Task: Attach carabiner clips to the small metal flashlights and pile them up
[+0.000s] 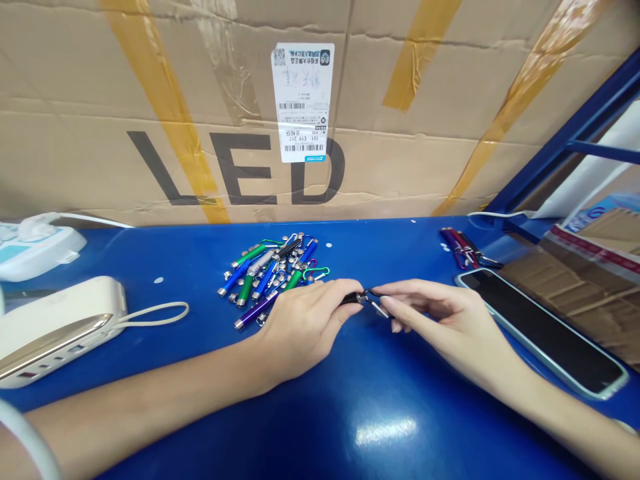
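My left hand point(311, 319) is closed around a small black keychain flashlight point(353, 298), most of its body hidden in the fingers. From its metal end hangs a dark carabiner clip point(379, 307). My right hand point(440, 308) pinches that clip between thumb and fingers. Just beyond my left hand lies a loose pile of similar small flashlights point(257, 307) in blue, green, purple, black and silver, some with coloured carabiners. Small silver button cells point(240, 275) are scattered among them.
A smartphone point(543, 331) lies right of my right hand, with several red, purple and black flashlights point(463, 248) behind it. A white power bank point(60, 327) with a cable loop and a white power strip point(40, 247) are at left. A large cardboard box point(410, 153) stands at the back.
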Demonstrator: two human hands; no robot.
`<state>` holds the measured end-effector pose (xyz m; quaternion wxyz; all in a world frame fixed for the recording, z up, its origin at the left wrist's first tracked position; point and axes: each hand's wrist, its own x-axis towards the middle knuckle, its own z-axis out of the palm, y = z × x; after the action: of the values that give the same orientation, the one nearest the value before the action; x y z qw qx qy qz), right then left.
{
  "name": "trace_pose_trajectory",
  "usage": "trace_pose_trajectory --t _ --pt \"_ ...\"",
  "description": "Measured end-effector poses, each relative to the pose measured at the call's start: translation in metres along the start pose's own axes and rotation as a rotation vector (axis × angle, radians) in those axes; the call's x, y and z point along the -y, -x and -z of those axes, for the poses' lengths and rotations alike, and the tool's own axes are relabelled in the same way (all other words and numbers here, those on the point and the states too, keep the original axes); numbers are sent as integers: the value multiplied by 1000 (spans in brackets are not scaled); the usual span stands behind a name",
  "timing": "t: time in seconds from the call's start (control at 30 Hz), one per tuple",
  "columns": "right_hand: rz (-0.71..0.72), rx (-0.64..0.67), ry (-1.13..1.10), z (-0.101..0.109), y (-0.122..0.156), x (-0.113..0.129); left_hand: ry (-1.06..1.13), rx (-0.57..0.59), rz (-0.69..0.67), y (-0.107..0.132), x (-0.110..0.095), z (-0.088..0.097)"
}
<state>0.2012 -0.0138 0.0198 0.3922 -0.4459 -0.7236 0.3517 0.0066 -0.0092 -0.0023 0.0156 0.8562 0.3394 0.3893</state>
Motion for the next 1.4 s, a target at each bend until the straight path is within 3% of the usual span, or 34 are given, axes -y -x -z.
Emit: trace_pose_trajectory --t 0.27,0.57,0.63,0.83,1.03,1.4 --pt "59 -132 138 -1 3 6 24 43 -34 1 2 -2" --pt "-69 108 -73 -1 -1 -2 40 112 18 3 -1 0" --pt "-9 131 3 -1 -1 -3 15 101 5 3 -1 0" --pt "374 111 261 -3 5 -8 -43 63 -70 3 -1 -1" --pt "530 160 363 -2 9 -13 -49 67 -94 3 -2 0" --pt "380 171 247 2 1 -10 2 57 -8 2 -1 0"
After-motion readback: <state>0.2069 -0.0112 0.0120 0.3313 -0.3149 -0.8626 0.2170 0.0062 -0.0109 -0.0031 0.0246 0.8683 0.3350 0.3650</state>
